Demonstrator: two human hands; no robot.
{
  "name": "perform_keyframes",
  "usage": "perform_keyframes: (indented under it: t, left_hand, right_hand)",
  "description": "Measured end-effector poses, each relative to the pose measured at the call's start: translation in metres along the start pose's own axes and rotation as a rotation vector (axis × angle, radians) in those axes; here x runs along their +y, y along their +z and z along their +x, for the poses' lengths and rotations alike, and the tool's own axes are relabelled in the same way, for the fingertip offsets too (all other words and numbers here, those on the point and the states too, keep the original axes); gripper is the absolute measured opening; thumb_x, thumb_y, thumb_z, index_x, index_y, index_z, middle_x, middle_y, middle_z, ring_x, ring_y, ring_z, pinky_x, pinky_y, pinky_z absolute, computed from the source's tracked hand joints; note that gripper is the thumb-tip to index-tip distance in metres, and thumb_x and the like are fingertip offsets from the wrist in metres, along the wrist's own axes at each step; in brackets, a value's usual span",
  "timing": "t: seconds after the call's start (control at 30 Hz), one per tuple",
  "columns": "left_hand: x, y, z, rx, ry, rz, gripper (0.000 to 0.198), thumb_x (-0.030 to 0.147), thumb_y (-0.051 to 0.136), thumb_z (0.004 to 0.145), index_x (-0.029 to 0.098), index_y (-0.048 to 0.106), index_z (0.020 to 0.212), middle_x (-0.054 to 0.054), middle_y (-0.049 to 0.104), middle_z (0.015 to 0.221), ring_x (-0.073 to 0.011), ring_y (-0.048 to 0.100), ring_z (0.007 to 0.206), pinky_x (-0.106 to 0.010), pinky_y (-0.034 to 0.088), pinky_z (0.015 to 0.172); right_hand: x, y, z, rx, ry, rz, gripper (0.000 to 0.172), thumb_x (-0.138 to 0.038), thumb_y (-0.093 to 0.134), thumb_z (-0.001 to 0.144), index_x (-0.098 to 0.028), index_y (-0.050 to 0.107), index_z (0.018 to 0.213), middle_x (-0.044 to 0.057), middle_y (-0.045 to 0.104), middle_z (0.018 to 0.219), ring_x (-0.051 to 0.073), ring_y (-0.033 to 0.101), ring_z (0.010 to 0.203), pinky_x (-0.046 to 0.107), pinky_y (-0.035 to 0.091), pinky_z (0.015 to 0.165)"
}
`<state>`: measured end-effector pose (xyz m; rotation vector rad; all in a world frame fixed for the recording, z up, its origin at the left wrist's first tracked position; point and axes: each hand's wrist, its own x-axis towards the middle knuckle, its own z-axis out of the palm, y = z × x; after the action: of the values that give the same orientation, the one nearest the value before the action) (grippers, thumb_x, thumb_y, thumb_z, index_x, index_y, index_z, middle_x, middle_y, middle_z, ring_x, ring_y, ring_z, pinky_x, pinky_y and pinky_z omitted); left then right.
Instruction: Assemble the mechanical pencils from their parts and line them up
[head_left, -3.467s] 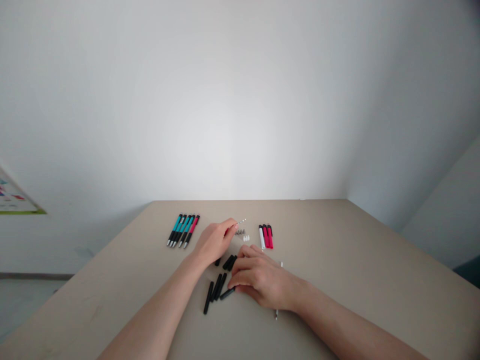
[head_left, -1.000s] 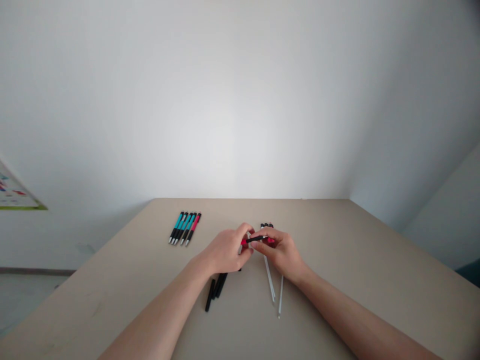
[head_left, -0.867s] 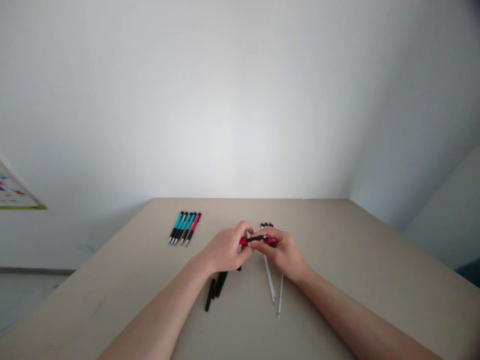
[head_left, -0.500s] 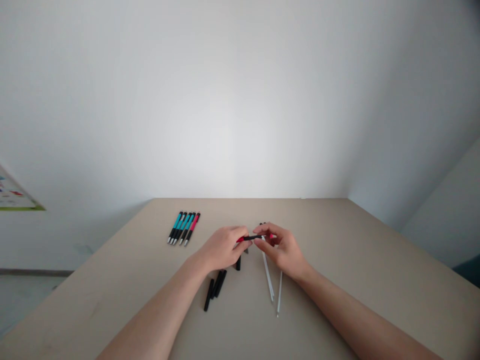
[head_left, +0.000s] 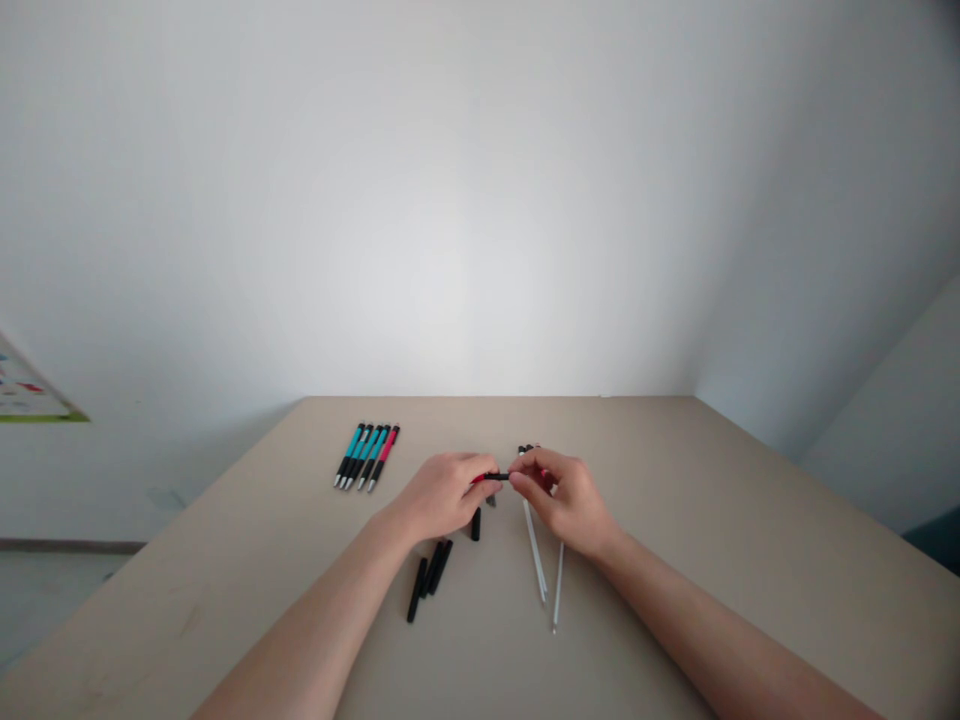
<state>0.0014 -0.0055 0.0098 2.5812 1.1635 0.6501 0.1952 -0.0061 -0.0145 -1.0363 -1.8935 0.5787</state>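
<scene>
Between my two hands a red and black pen barrel (head_left: 496, 477) lies level above the table. My left hand (head_left: 448, 493) is closed on its red part. Thumb and fingers of my right hand (head_left: 561, 497) pinch the black end, and its tip is hidden behind them. Below and beside my right hand lie white pen refills (head_left: 535, 555). Several black grip tubes (head_left: 441, 568) rest by my left forearm, one of them (head_left: 476, 524) close under the left hand. Small grey pieces (head_left: 491, 500), too small to name, sit just beneath the barrel.
At the left of the beige table (head_left: 645, 440), several teal pens and one pink pen (head_left: 385, 458) lie side by side in a row. Small black parts (head_left: 528, 447) show behind my right hand. A white wall (head_left: 480, 200) stands behind the table.
My right fingers have closed in around the black end of the barrel, and the light-coloured tip seen there before is now covered. My left hand has hardly moved.
</scene>
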Motion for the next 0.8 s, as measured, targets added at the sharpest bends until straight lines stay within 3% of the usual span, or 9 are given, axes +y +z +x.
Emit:
perform_keyframes:
  t: [0.13, 0.37, 0.5, 0.57, 0.7, 0.8]
  left_hand:
    - [-0.0002, 0.0004, -0.0004, -0.007, -0.035, 0.026, 0.019, 0.033, 0.043, 0.091, 0.021, 0.059, 0.088, 0.000, 0.061, 0.074, -0.0139, 0.053, 0.065, -0.023, 0.036, 0.060]
    - [-0.0011, 0.0006, -0.0010, -0.010, -0.021, 0.035, 0.024, 0.033, 0.038, 0.093, 0.021, 0.059, 0.087, -0.001, 0.063, 0.076, -0.0141, 0.055, 0.068, -0.023, 0.036, 0.062]
    - [0.0001, 0.0004, -0.0017, 0.004, -0.056, 0.047, 0.020, 0.037, 0.046, 0.090, 0.023, 0.055, 0.101, 0.000, 0.064, 0.079, -0.0150, 0.057, 0.068, -0.023, 0.036, 0.060]
    - [0.0010, 0.0002, -0.0014, -0.006, -0.050, 0.059, 0.018, 0.035, 0.042, 0.092, 0.023, 0.054, 0.098, 0.001, 0.062, 0.074, -0.0145, 0.055, 0.065, -0.023, 0.034, 0.058]
    - [0.0014, 0.0004, -0.0002, -0.022, -0.006, 0.058, 0.019, 0.029, 0.038, 0.093, 0.022, 0.054, 0.089, 0.001, 0.060, 0.074, -0.0132, 0.054, 0.065, -0.022, 0.033, 0.059]
    - [0.0005, 0.0016, -0.0001, -0.030, -0.008, 0.077, 0.021, 0.030, 0.037, 0.094, 0.022, 0.055, 0.087, 0.001, 0.060, 0.074, -0.0138, 0.054, 0.066, -0.023, 0.034, 0.060]
  right_hand:
    - [0.0004, 0.0007, 0.0010, 0.002, 0.016, -0.016, 0.025, -0.035, 0.055, 0.085, -0.019, 0.065, 0.070, 0.002, 0.063, 0.060, 0.013, 0.050, 0.054, 0.025, 0.038, 0.051]
    - [-0.0011, 0.0002, 0.0009, 0.019, -0.045, -0.075, 0.011, -0.026, 0.059, 0.081, -0.022, 0.068, 0.086, 0.001, 0.064, 0.065, 0.015, 0.051, 0.056, 0.027, 0.039, 0.055]
    - [-0.0017, -0.0001, 0.0021, -0.009, -0.046, -0.098, 0.021, -0.032, 0.053, 0.087, -0.021, 0.066, 0.075, 0.002, 0.063, 0.063, 0.015, 0.053, 0.057, 0.027, 0.039, 0.057]
    - [-0.0027, -0.0005, 0.0021, -0.017, -0.051, -0.112, 0.026, -0.035, 0.051, 0.089, -0.020, 0.064, 0.072, 0.002, 0.062, 0.063, 0.015, 0.053, 0.057, 0.027, 0.038, 0.057]
    - [-0.0040, -0.0011, 0.0011, -0.011, -0.081, -0.131, 0.018, -0.032, 0.053, 0.087, -0.020, 0.065, 0.084, 0.002, 0.062, 0.066, 0.015, 0.052, 0.058, 0.027, 0.038, 0.058]
    - [-0.0039, -0.0017, 0.0010, -0.015, -0.102, -0.153, 0.018, -0.032, 0.052, 0.088, -0.020, 0.065, 0.083, 0.002, 0.061, 0.066, 0.015, 0.051, 0.058, 0.027, 0.038, 0.059]
